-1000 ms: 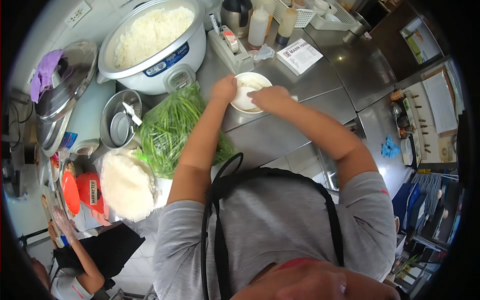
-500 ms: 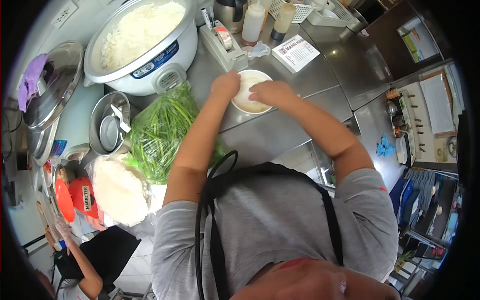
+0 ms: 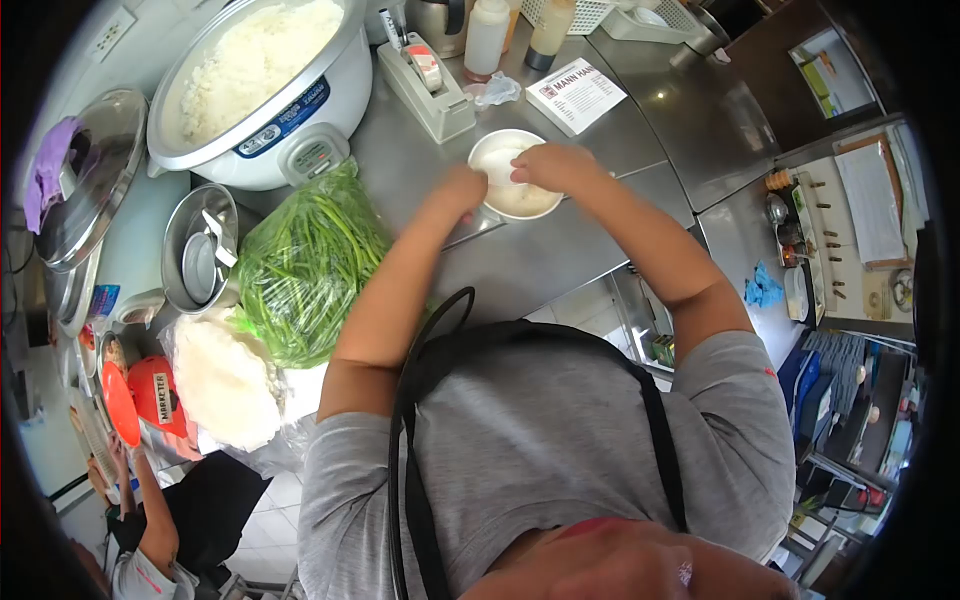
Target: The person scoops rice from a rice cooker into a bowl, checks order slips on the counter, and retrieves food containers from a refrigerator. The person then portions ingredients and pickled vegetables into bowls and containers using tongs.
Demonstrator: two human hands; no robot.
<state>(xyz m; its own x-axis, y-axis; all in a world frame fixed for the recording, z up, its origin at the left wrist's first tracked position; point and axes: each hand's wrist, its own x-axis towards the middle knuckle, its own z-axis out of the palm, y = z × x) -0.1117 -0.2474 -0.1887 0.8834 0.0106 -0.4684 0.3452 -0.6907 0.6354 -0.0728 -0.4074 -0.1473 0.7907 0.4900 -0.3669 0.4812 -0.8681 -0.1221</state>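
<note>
A white bowl (image 3: 487,148) stands on the steel counter in front of me, with pale beige contents (image 3: 522,202) in its lower part. At its left rim is my left hand (image 3: 462,192), fingers curled closed against the edge. My right hand (image 3: 554,168) reaches in over the right rim, its fingertips pressed together above the inside of the bowl. Whatever those fingertips pinch, if anything, is too small to make out. Beyond the bowl are a tape dispenser (image 3: 437,105), a crumpled piece of clear plastic (image 3: 497,91) and a stack of printed cards (image 3: 577,97).
To the left are a large cooker (image 3: 340,100) of white rice, a bag of green vegetables (image 3: 310,265), a metal pot (image 3: 175,235) and a bagged white mass (image 3: 225,380). Squeeze bottles (image 3: 487,40) line the back. A co-worker's arm (image 3: 155,510) shows at lower left.
The view has shifted slightly, so the counter items appear farther left. My left hand has moved lower along the bowl's left rim. My right hand remains over the bowl.
</note>
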